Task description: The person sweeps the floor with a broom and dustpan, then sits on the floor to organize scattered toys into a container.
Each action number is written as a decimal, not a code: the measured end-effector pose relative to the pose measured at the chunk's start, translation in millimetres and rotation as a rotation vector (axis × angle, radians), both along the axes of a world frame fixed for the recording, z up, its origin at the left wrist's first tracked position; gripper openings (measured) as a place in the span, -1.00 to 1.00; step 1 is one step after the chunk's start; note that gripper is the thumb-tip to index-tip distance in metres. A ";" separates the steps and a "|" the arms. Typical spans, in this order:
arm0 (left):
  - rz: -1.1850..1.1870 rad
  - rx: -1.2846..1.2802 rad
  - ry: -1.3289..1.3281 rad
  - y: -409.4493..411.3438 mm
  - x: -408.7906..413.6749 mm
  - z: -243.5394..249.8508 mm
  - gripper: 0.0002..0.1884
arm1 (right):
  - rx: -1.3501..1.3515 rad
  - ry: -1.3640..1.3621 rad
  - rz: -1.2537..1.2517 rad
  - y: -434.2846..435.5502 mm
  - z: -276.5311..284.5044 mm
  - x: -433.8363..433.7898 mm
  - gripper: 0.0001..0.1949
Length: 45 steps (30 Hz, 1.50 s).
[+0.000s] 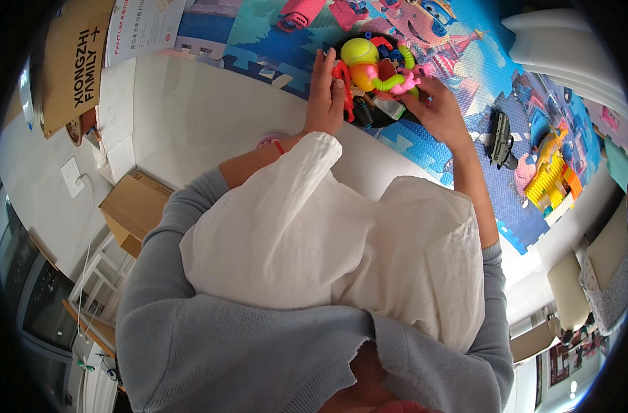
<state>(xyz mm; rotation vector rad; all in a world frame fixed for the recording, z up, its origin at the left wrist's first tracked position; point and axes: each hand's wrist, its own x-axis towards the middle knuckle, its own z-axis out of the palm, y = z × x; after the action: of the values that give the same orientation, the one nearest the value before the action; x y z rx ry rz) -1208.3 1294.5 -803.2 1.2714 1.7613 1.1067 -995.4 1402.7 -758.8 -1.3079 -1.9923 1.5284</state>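
A round black container (381, 122) full of small toys stands on the printed foam mat (293, 57) in front of me. On top lie a tennis ball (359, 51), an orange and yellow ball (363, 76), a green bendy tube toy with pink ends (388, 83) and a red plastic toy (344, 85). My left hand (326, 95) rests against the container's left side, fingers extended beside the red toy. My right hand (436, 108) is at the right side, its fingertips by the rim and the pink end of the tube toy; whether they grip either is unclear.
Right on the mat lie a toy pistol (500, 139), a toy animal figure (550, 147) and a yellow building-block piece (543, 188). A pink toy vehicle (301, 14) is at the top. Cardboard boxes (138, 206) stand left; a white plastic object (561, 44) is upper right.
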 end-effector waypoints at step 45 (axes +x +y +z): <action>-0.216 0.187 0.112 10.8 -33.9 -8.0 -0.26 | 0.308 -0.201 -0.184 -37.1 5.4 -11.5 -0.74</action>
<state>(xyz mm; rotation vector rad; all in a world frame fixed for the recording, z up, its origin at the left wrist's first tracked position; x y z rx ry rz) -1242.2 1305.3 -811.2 1.6235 1.5834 1.1128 -1006.9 1365.7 -753.5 -1.5086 -2.0560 0.9954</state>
